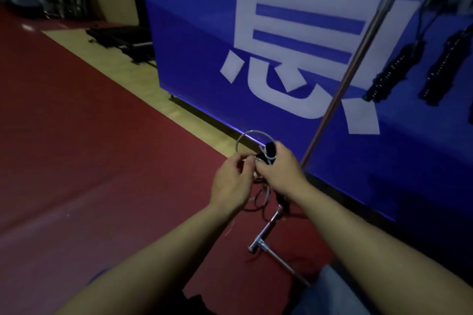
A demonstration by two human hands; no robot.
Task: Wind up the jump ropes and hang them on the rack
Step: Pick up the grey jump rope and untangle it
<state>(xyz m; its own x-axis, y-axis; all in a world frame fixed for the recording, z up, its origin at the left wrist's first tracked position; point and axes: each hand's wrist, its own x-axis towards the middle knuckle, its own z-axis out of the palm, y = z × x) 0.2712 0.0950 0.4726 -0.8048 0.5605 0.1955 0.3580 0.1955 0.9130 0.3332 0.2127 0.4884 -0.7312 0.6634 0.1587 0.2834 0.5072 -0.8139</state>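
- Blue banner (pixel 294 46) stands behind the red floor (pixel 76 161).
- Metal rack (pixel 358 59) carries wound ropes (pixel 394 71) upper right.
- Right hand (pixel 279 169) grips the jump rope (pixel 268 153) handles.
- Left hand (pixel 230 181) pinches its pale cord loop.

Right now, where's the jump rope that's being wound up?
It is at centre frame, held between both hands: the right hand grips the black handles, the left hand pinches the pale cord, just left of the rack's pole.
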